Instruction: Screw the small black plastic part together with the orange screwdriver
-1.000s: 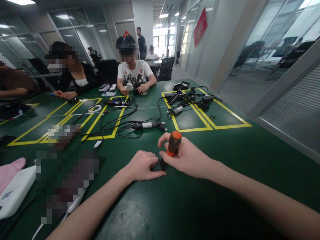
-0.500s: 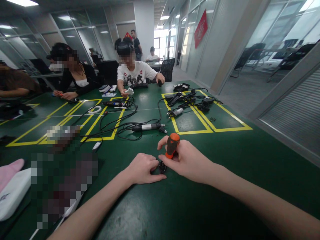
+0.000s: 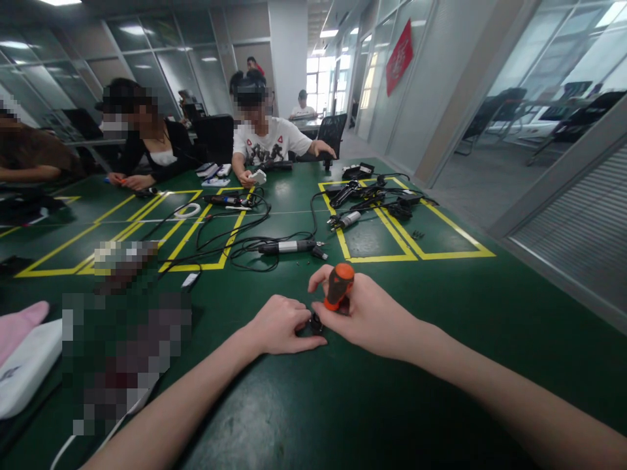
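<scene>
**While the left hand (image 3: 279, 324) is closed on a small dark part (image 3: 316, 323), a screwdriver (image 3: 341, 286) is grasped by the right hand (image 3: 365, 310)**

On the green table (image 3: 392, 405), a white object (image 3: 34, 372) is set at the left edge, beside a pink thing (image 3: 22, 326). Farther right, a yellow-taped rectangle (image 3: 193, 267) is partly filled by a black corded tool (image 3: 218, 200). Nearer, the dark part is pinched low at the tabletop by the left hand; just above it, the screwdriver is held with its orange-capped handle uppermost, its shaft screened by the right hand. Beyond, a second taped rectangle (image 3: 382, 260) is crossed at its left edge by a grey plug-like device (image 3: 349, 220). Behind this a black tray (image 3: 357, 171) is placed, its contents too distant to be made out. Within the rightmost rectangle (image 3: 458, 256), small dark pieces (image 3: 417, 235) are contained.
</scene>
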Motion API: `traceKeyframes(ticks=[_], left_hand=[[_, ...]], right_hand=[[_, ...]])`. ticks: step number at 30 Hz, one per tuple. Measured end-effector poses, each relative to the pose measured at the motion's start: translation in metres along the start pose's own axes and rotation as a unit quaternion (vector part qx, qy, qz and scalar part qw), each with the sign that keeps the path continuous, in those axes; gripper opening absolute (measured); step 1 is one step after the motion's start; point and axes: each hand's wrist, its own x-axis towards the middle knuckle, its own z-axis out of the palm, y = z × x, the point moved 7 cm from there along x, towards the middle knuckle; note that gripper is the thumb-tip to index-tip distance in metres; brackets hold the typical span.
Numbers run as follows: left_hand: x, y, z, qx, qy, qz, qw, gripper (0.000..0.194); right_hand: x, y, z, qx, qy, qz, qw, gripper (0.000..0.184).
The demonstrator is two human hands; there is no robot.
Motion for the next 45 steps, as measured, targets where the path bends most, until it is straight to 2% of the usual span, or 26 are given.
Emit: traceKeyframes(ticks=[3, 10, 14, 17, 21, 25, 29, 32, 40, 45], left_hand=[[-0.0006, 0.0000, 0.0002, 0.000, -0.001, 0.000, 1.000, 0.050], [-0.0017, 0.0002, 0.0011, -0.004, 0.015, 0.007, 1.000, 0.050], [-0.0010, -0.0001, 0.0012, -0.001, 0.008, -0.004, 1.000, 0.050], [-0.0005, 0.0010, 0.0003, -0.005, 0.001, -0.003, 1.000, 0.049], [-0.0001, 0.0021, -0.0010, -0.002, 0.004, 0.003, 1.000, 0.049], [-0.0001, 0.0014, -0.0007, 0.000, 0.010, -0.001, 1.000, 0.050], [-0.0002, 0.0005, 0.0007, -0.006, 0.006, -0.006, 1.000, 0.048], [0.0000, 0.0005, 0.0010, 0.004, 0.000, -0.004, 1.000, 0.047], [0.0001, 0.0018, -0.0016, -0.003, 0.004, -0.002, 1.000, 0.047], [-0.0004, 0.0006, -0.0003, -0.010, -0.004, -0.007, 1.000, 0.044]], right_hand=[[0.0005, 0.0001, 0.0017, 0.000, -0.013, 0.002, 1.000, 0.019], [-0.0002, 0.0007, 0.0030, 0.040, -0.020, 0.002, 0.999, 0.033], [-0.0010, 0.0001, 0.0031, 0.029, 0.001, -0.008, 1.000, 0.021], [-0.0012, 0.0028, 0.0034, 0.027, 0.005, 0.011, 1.000, 0.014], [-0.0004, 0.0039, 0.0028, 0.075, -0.005, 0.021, 0.997, 0.025], [0.0011, 0.0033, 0.0026, 0.065, -0.006, 0.011, 0.998, 0.030], [0.0022, 0.0020, 0.0002, 0.022, 0.026, 0.004, 0.999, 0.020], [0.0022, 0.0025, 0.0010, 0.028, 0.019, 0.014, 0.999, 0.012], [0.0007, 0.0010, 0.0005, 0.034, 0.003, 0.000, 0.999, 0.028], [0.0012, 0.0002, 0.0019, 0.012, -0.002, -0.001, 1.000, 0.014]])
